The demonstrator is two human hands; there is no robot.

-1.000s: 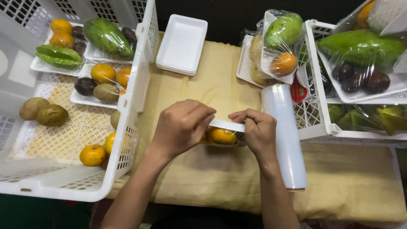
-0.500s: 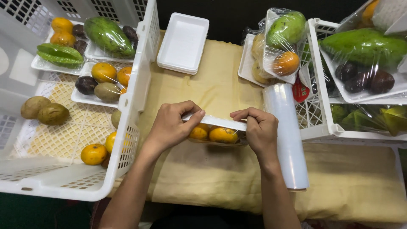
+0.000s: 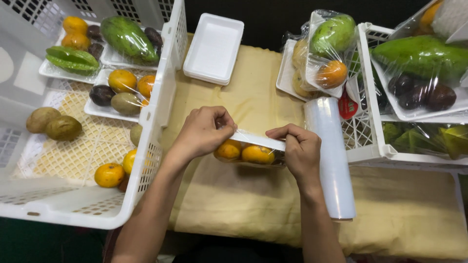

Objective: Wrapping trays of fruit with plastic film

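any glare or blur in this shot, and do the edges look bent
Head view: sharp overall, both hands crisp; soft glare on the cling film roll and on the wrapped fruit trays at right; wide-lens bending curves the left crate; the left hand and right hand shade the tray of oranges.

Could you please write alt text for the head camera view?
Two bare hands, left hand and right hand, hold a film-wrapped tray of oranges on edge over a yellow cloth. A cling film roll lies right; white crates of fruit flank them.
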